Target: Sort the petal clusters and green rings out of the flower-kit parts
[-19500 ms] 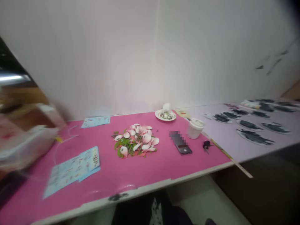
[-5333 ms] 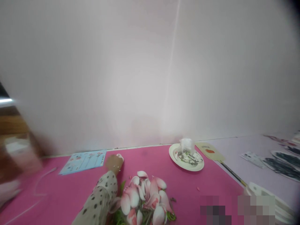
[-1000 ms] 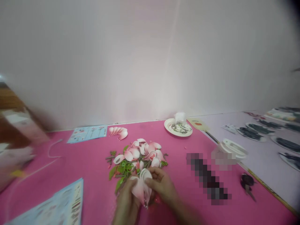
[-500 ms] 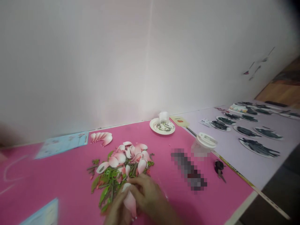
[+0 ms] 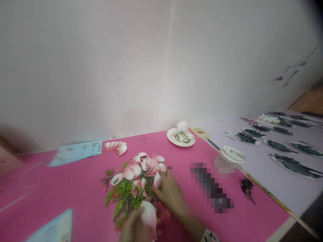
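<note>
Pink tabletop [image 5: 88,188] bears leaflets [image 5: 78,153], print unreadable; left fingers [image 5: 135,216] hold petals [image 5: 149,215], right fingers [image 5: 165,177] spread at another petal [image 5: 157,180].

On the pink tabletop [image 5: 88,195] we see a central heap of petals and green pieces [image 5: 128,173], a petal row [image 5: 115,146] and blue sheet [image 5: 75,154] far left, a second sheet [image 5: 54,228] near left, a white plate [image 5: 181,145] far, and a lidded tub [image 5: 232,155] right.

At six o'clock, pale petals [image 5: 148,213] hide some of the left grip [image 5: 135,223] from me. Toward eight, my view's bottom edge cuts off a blue sheet [image 5: 54,227]; between four and five, a dark object [image 5: 212,188] is too pixelated to identify.
</note>
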{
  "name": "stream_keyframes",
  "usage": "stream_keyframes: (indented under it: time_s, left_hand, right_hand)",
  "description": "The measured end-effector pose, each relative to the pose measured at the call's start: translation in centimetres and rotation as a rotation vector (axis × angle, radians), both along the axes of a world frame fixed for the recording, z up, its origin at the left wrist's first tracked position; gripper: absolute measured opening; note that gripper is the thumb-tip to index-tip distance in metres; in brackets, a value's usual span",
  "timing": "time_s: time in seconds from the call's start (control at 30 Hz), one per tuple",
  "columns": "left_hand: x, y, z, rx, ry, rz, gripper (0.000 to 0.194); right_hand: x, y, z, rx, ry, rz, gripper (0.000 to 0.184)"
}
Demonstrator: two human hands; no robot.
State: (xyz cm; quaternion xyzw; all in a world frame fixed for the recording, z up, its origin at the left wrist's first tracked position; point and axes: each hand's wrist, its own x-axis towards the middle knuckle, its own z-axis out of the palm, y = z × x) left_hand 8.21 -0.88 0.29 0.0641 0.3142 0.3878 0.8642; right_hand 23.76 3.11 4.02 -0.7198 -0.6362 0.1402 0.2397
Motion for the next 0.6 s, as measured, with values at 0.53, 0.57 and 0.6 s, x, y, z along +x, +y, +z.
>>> stream_keyframes:
  time_s: [0.53, 0.57, 0.6]
  left_hand:
    - [0.7, -0.4, 1.8, -0.018, -0.076, 0.083, 0.057]
    - [0.8, -0.5, 1.9, -0.008, -0.099, 0.084, 0.057]
    - [0.9, -0.5, 2.1, 0.005, -0.123, 0.081, 0.056]
  right_hand:
    - [1.9, -0.8, -0.1, 0.139, 0.436, -0.023, 0.036]
    - [1.7, -1.2, 0.0, 0.114, 0.524, -0.016, 0.036]
    - [1.3, -1.8, 0.2, 0.081, 0.593, -0.006, 0.035]
